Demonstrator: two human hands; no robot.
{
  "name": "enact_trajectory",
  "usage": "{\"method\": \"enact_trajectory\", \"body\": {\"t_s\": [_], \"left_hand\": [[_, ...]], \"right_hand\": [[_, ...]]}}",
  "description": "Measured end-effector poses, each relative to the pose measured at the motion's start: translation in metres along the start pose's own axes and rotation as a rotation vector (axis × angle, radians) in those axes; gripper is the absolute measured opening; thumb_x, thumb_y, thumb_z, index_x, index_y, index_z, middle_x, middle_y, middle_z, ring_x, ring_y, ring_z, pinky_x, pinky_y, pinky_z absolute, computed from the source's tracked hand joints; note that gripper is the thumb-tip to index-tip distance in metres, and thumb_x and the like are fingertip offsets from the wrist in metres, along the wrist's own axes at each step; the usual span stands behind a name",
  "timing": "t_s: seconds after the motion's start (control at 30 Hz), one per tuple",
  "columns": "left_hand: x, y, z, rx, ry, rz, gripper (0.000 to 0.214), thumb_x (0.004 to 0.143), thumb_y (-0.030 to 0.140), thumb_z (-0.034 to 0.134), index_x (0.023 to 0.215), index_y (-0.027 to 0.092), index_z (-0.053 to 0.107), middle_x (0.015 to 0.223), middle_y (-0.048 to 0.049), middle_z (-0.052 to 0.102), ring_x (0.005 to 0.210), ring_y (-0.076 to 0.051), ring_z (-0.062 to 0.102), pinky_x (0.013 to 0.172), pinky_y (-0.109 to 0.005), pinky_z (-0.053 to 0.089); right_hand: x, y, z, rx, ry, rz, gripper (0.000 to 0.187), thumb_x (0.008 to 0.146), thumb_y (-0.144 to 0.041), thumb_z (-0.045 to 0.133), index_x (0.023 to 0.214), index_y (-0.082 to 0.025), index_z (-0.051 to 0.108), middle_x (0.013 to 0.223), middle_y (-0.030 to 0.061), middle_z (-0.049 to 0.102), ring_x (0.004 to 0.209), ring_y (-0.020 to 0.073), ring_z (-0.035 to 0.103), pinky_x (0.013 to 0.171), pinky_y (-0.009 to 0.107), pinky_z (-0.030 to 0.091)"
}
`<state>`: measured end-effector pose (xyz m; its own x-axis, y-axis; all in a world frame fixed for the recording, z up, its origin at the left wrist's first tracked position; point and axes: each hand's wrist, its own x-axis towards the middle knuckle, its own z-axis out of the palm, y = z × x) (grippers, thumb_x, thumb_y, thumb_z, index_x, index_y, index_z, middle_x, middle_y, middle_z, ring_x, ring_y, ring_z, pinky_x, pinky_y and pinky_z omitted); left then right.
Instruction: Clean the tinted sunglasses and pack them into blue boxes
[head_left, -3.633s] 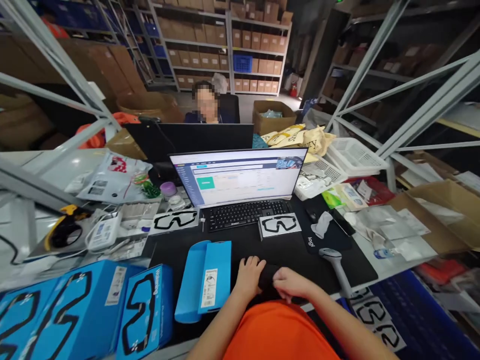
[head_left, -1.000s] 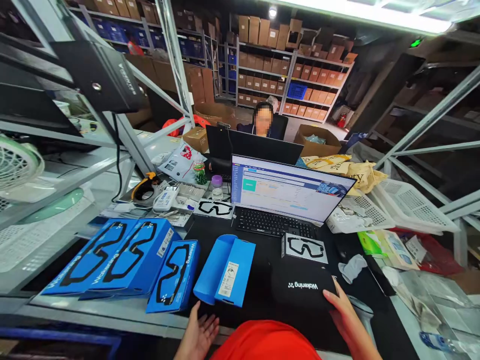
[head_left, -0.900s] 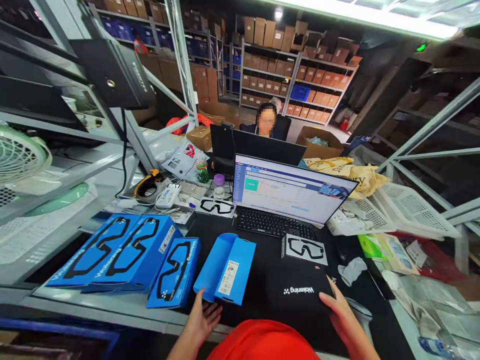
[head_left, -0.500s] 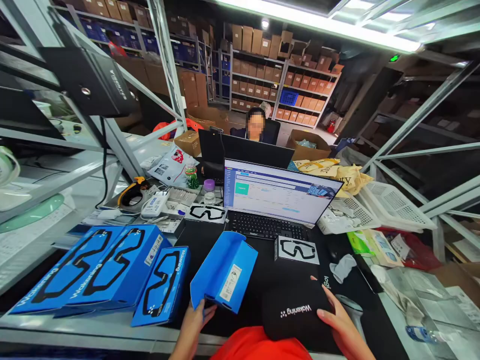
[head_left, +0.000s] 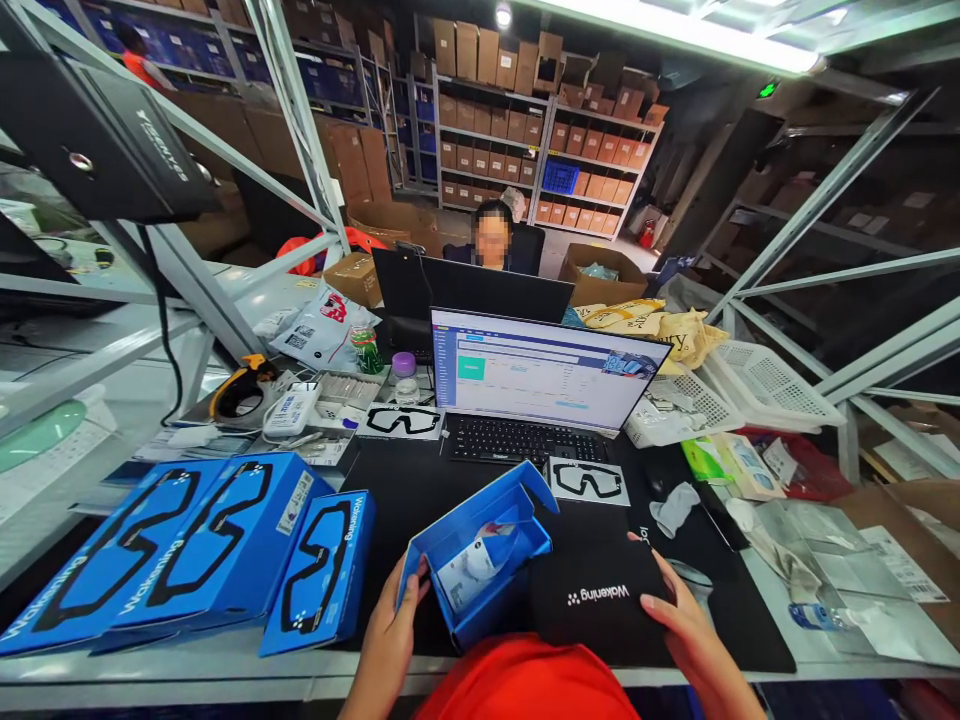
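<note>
My left hand [head_left: 399, 607] grips the left end of an open blue cardboard box [head_left: 491, 625], thumb on its wall. Inside the box lie a white printed card [head_left: 466, 578] and a clear plastic bag. In my right hand [head_left: 670, 607] is a black glasses case [head_left: 600, 597] lettered "Wakening", held by its right end. The case is right beside the box, close to my red top. Left of the box, several closed blue boxes [head_left: 319, 565] with black glasses printed on them lie on the table.
A monitor [head_left: 544, 375] and a black keyboard [head_left: 517, 440] stand beyond the box. Two white glasses-print boxes [head_left: 589, 481] lie near the keyboard. White plastic baskets [head_left: 772, 385] and bags are at the right. A person [head_left: 491, 235] sits behind the monitors.
My left hand has tipped the blue box so its open inside now faces me, showing the card and bag. The case stays in my right hand. The whole view has shifted slightly.
</note>
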<state>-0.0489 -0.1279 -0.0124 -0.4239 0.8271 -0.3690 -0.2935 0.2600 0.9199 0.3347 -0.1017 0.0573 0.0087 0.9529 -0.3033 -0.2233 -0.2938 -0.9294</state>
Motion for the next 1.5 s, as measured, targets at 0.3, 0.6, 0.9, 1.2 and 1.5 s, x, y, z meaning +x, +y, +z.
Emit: {"method": "enact_trajectory", "body": {"t_s": [0.3,0.6,0.9,1.2,1.5], "left_hand": [[-0.01,0.023,0.029,-0.031,-0.143,0.035,0.079,0.072,0.072,0.069,0.129,0.018,0.063,0.135,-0.0161,0.062,0.128,-0.039,0.057,0.098,-0.05,0.056],[0.027,0.067,0.036,0.116,-0.201,-0.071,0.061,0.074,0.057,0.072,0.119,0.017,0.067,0.126,-0.0166,0.069,0.118,-0.036,0.065,0.097,-0.051,0.055],[0.046,0.078,0.007,0.128,-0.117,-0.062,0.063,0.066,0.065,0.075,0.107,0.018,0.071,0.11,-0.0124,0.076,0.107,-0.034,0.07,0.1,-0.05,0.054],[0.041,0.048,0.027,0.203,0.054,-0.032,0.067,0.06,0.07,0.075,0.102,0.018,0.064,0.085,-0.0057,0.074,0.071,-0.023,0.072,0.07,-0.038,0.061],[0.013,0.001,0.043,-0.057,0.078,-0.42,0.043,0.079,0.062,0.063,0.089,0.023,0.047,0.048,0.0054,0.058,0.037,-0.016,0.056,0.041,-0.027,0.048]], "right_hand": [[-0.005,-0.001,-0.008,0.059,0.073,0.052,0.094,0.063,-0.04,0.085,0.147,-0.025,0.047,0.137,0.0145,0.063,0.128,0.039,0.056,0.109,0.054,0.04],[-0.003,0.032,-0.06,0.066,0.302,0.263,0.053,0.061,-0.04,0.086,0.11,-0.025,0.07,0.105,0.0075,0.078,0.099,0.0323,0.073,0.082,0.043,0.058],[0.022,0.105,-0.078,0.023,0.382,0.221,0.042,0.069,-0.056,0.068,0.094,-0.023,0.071,0.1,0.0087,0.078,0.106,0.0342,0.071,0.085,0.047,0.059],[0.043,0.106,-0.089,-0.547,0.456,0.079,0.056,0.068,-0.054,0.067,0.106,-0.015,0.071,0.118,0.018,0.071,0.122,0.0393,0.059,0.109,0.053,0.043],[0.023,0.05,0.039,-0.946,-0.233,-0.396,0.03,0.092,-0.023,0.05,0.115,-0.019,0.068,0.118,0.0133,0.07,0.113,0.0252,0.064,0.103,0.043,0.051]]}}
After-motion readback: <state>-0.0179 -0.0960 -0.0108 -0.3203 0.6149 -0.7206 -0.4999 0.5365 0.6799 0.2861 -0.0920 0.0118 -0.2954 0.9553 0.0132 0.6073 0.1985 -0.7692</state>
